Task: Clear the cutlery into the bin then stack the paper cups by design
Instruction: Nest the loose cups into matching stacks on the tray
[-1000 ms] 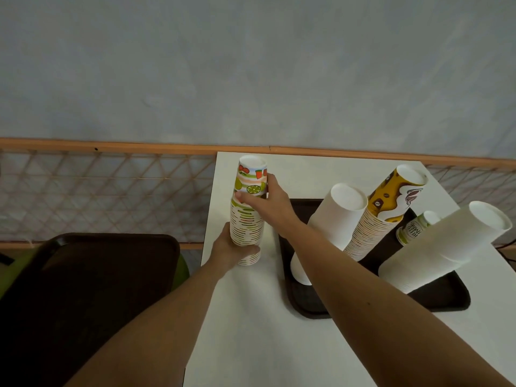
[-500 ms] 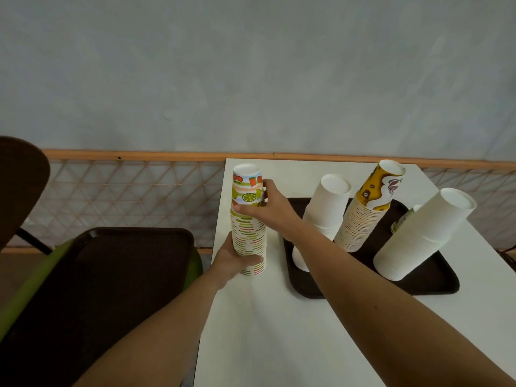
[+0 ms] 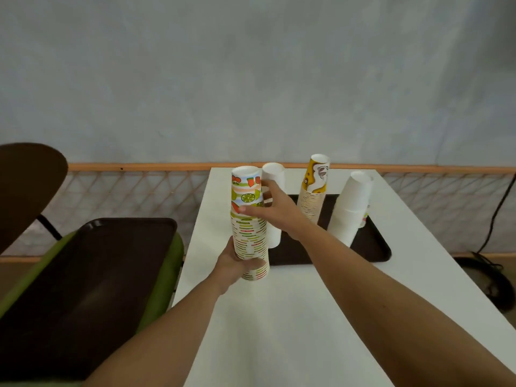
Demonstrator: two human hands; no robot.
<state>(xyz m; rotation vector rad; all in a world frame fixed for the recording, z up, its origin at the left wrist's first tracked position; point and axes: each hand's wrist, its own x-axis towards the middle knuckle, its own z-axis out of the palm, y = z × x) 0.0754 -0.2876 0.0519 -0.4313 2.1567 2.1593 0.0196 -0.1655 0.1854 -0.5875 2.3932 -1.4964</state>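
A tall stack of fruit-print paper cups [image 3: 248, 219] stands upside down on the white table [image 3: 293, 317]. My left hand [image 3: 237, 263] grips the stack near its base. My right hand [image 3: 275, 209] holds the top cup of the same stack, thumb in front. On the dark tray [image 3: 374, 247] behind stand a white cup stack [image 3: 275, 191], a yellow patterned stack [image 3: 314, 188] and a second white stack [image 3: 350, 210]. A small green-print cup [image 3: 366, 216] peeks out behind that stack.
Left of the table a second dark tray [image 3: 92, 269] lies on a green-cushioned chair [image 3: 173, 252] with a brown backrest [image 3: 25, 188]. A lattice fence [image 3: 134, 194] and grey wall close the back. A black cable [image 3: 499, 210] hangs at the right.
The view has tilted up and shifted, so the cups and tray appear more upright. Both hands keep hold of the fruit-print stack, which looks lifted a little toward me.
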